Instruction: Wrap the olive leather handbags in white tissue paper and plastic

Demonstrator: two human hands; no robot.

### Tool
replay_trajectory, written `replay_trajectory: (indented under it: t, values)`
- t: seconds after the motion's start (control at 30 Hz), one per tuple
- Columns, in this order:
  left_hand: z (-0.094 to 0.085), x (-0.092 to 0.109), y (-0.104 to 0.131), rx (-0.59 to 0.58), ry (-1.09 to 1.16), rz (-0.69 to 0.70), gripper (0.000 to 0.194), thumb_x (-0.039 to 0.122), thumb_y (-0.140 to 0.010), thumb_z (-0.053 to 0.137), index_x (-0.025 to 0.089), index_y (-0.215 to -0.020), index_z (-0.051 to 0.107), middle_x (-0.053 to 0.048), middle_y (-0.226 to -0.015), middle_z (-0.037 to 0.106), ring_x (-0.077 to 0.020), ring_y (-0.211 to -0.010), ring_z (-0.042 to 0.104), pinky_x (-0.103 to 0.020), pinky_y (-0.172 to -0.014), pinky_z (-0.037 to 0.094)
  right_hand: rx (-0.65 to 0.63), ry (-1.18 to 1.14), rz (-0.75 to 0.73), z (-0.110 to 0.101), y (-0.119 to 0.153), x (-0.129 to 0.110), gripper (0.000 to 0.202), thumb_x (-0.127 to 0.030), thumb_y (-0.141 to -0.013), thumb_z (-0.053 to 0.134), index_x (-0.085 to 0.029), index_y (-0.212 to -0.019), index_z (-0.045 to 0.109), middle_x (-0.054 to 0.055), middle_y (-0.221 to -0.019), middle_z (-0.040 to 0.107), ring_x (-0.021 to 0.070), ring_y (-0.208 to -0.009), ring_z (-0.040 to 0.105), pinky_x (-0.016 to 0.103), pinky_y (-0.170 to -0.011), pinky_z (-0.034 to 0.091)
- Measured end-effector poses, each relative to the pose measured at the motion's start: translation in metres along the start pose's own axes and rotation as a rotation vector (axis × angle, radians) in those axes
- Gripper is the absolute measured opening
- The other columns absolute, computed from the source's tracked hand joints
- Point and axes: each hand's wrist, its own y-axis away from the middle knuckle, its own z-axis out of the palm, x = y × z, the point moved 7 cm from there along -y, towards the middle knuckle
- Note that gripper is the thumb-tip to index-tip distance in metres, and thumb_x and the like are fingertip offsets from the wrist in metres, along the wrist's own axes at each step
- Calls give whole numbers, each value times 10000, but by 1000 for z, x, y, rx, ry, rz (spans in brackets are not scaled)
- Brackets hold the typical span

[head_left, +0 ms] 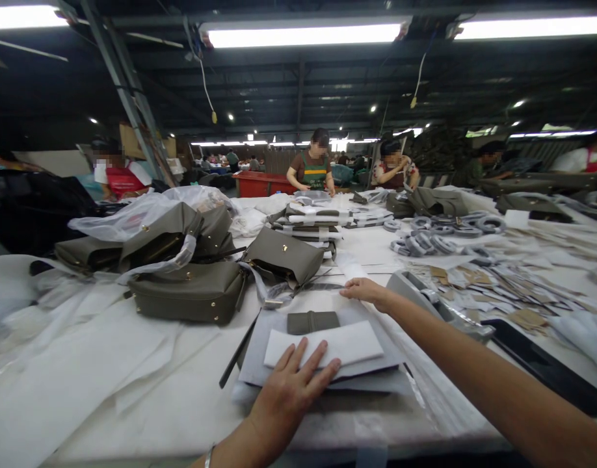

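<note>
Where the left hand (pixel 289 389) lies: palm down, fingers spread, on a white pad (pixel 350 344) near the table's front edge.
Right hand (pixel 369 292): stretched farther forward, thumb and fingers drawn together, pinching the end of a wrapped strap (pixel 322 286).
White pad: on a pale sheet (pixel 255 364), in front of the person, partly covered by the left hand.
Small olive piece (pixel 313 322): flat on the same sheet, just beyond the pad, a band across its middle.
Olive handbags: one (pixel 286 253) tilted just behind the sheet; another (pixel 186 296) to its left.
Grey coils (pixel 428 244): grouped on the table's right side, well apart from the hands.
Co-worker (pixel 314 172): across the table, in a green apron, arms lowered towards the tabletop.
</note>
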Motion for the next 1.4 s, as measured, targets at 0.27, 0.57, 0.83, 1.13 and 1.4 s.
replay_trajectory:
  t: [0.27,0.57,0.83,1.13,1.4]
  values:
    - [-1,0,-1,-36,-16,12,492,212,-1001,435,305,-1483,401,-42,-1500,487,-311,-1259,572,-438,-965,529,-74,-231,-213,-8,23,-29,592,-386,-723,772,-139,-1229,589,41,-883,709,185,-865,660,290,-774,490]
    - [0,-1,-1,-70,22,-9,534,149,-993,401,297,-1504,361,-34,-1526,451,-313,-1304,528,-442,-1010,498,-49,-146,-369,-14,96,-45,771,-352,-808,705,-220,-1500,392,33,-998,780,233,-976,713,371,-963,516]
    - [7,-8,-5,-176,114,-52,644,154,-929,591,321,-1501,348,-26,-1536,438,-319,-1323,510,-468,-1038,480,97,192,-632,7,169,-27,659,-94,-859,478,-288,-1486,415,-19,-1086,763,190,-1141,668,353,-1056,495]
    - [4,-9,-5,-175,130,-82,618,167,-925,607,331,-1478,386,-30,-1531,447,-312,-1325,510,-467,-1033,484,269,287,-1112,27,224,-27,481,-17,-909,440,-281,-1248,656,7,-1127,750,163,-1088,693,361,-1046,534]
    - [8,-9,-5,-234,137,-82,621,141,-936,565,312,-1495,355,-16,-1554,413,-322,-1359,468,-482,-1069,447,357,305,-1223,35,231,-12,461,12,-892,418,-202,-1217,666,39,-1099,759,150,-1116,677,341,-1064,510]
